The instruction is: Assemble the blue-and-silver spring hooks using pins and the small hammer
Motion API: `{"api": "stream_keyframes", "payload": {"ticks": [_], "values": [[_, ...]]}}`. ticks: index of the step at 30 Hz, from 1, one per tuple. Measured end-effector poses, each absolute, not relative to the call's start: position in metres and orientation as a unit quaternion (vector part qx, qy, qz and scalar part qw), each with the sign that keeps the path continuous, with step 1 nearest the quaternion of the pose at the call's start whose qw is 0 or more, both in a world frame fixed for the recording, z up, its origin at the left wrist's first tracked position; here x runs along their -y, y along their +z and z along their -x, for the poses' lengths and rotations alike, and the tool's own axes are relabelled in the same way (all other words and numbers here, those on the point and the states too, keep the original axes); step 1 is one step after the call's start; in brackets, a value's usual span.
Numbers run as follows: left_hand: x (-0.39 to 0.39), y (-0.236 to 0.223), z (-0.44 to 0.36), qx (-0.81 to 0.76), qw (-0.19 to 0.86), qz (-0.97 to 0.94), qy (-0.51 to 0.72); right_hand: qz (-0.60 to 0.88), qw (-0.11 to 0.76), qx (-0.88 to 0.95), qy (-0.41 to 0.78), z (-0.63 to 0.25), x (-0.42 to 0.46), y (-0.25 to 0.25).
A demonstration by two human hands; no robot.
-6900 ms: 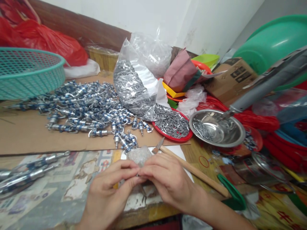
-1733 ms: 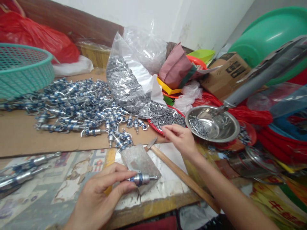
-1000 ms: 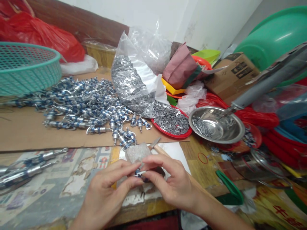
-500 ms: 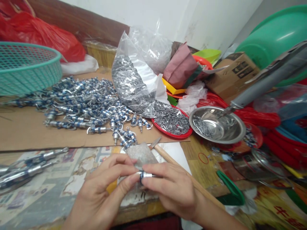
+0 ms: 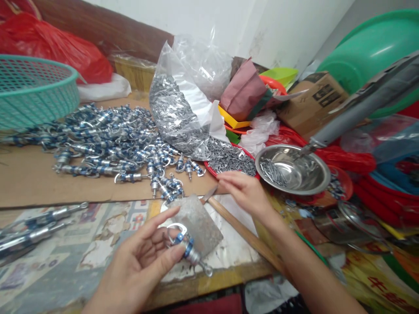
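My left hand (image 5: pixel 144 261) holds a small silver and blue swivel clasp (image 5: pixel 188 250) by its loop, low over the table's front edge, above a grey metal block (image 5: pixel 196 222). My right hand (image 5: pixel 244 192) reaches out to the near rim of a red plate (image 5: pixel 211 171) heaped with small grey metal pieces; its fingers are curled at the pile, and I cannot tell whether they hold a piece. A wooden-handled hammer (image 5: pixel 248 237) lies under my right forearm.
A big heap of finished blue and silver clasps (image 5: pixel 108 144) covers the cardboard. A clear bag of grey pieces (image 5: pixel 183 109) leans behind the plate. A steel bowl (image 5: pixel 293 170) with nails sits right; a teal basket (image 5: pixel 32 93) stands far left.
Half a second ago both hands pinched the clasp together over the block. Now my right hand has let go and moved up to the red plate; my left hand has turned the clasp downward.
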State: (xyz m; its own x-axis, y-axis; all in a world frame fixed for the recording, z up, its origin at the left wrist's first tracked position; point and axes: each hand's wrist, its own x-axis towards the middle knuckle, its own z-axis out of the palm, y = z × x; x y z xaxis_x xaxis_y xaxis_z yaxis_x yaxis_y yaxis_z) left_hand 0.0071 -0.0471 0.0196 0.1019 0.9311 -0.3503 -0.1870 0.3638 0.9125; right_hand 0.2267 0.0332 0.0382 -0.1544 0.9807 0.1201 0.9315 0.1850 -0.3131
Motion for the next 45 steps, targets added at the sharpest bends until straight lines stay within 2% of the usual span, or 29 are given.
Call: {"api": "stream_keyframes", "payload": {"ticks": [5,9,15,20,24,30,35,40,45], "values": [[0.041,0.014,0.003,-0.484,0.676,-0.388,0.397,0.730,0.048,0.682,0.009,-0.271,-0.098,0.023],[0.040,0.007,0.005,-0.449,0.725,-0.354,0.382,0.731,0.037,0.681,0.002,-0.279,-0.108,0.016],[0.033,0.000,0.007,-0.416,0.759,-0.324,0.382,0.693,0.162,0.701,0.051,-0.276,-0.097,0.027],[0.031,-0.002,0.009,-0.405,0.776,-0.316,0.367,0.586,0.256,0.743,0.197,-0.228,-0.039,0.032],[0.031,-0.001,0.009,-0.406,0.779,-0.308,0.365,0.441,0.319,0.786,0.293,-0.191,0.010,0.035],[0.032,0.001,0.007,-0.399,0.782,-0.308,0.367,0.417,0.309,0.778,0.353,-0.181,0.017,0.036],[0.032,-0.001,0.008,-0.400,0.777,-0.317,0.369,0.448,0.295,0.771,0.343,-0.186,0.009,0.032],[0.033,-0.004,0.008,-0.404,0.772,-0.320,0.372,0.365,0.218,0.869,0.253,-0.190,0.006,0.042],[0.033,-0.003,0.008,-0.409,0.774,-0.316,0.366,0.321,0.117,0.910,0.235,-0.192,0.004,0.054]]}}
